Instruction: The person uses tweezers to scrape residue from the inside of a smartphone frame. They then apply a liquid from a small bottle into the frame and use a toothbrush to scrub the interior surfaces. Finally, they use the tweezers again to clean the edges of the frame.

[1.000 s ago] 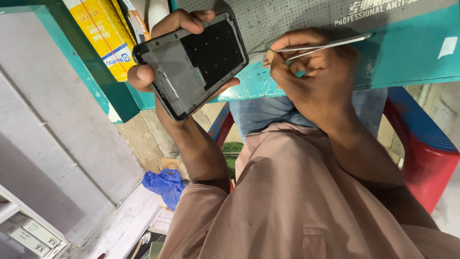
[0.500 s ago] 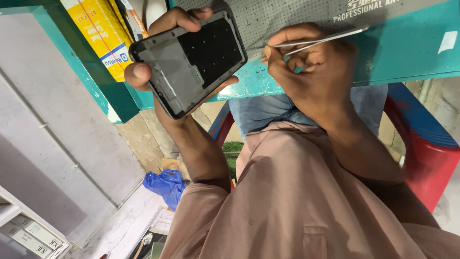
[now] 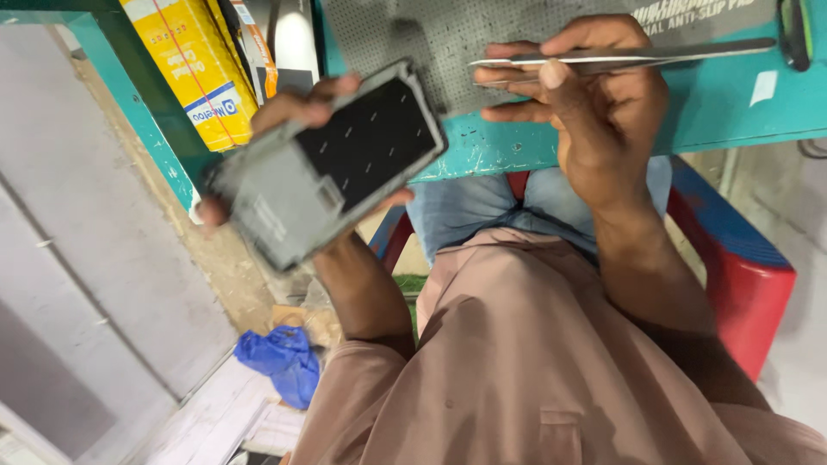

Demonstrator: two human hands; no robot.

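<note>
Now phone frame (image 3: 332,168) between left fingers (image 3: 297,103)

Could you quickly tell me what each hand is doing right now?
Left hand: shut on the opened phone.
Right hand: shut on the metal tweezers.

Teal table (image 3: 715,112), yellow box (image 3: 194,69)

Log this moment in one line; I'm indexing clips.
left hand: holds opened phone | right hand: holds tweezers | over teal table
</note>
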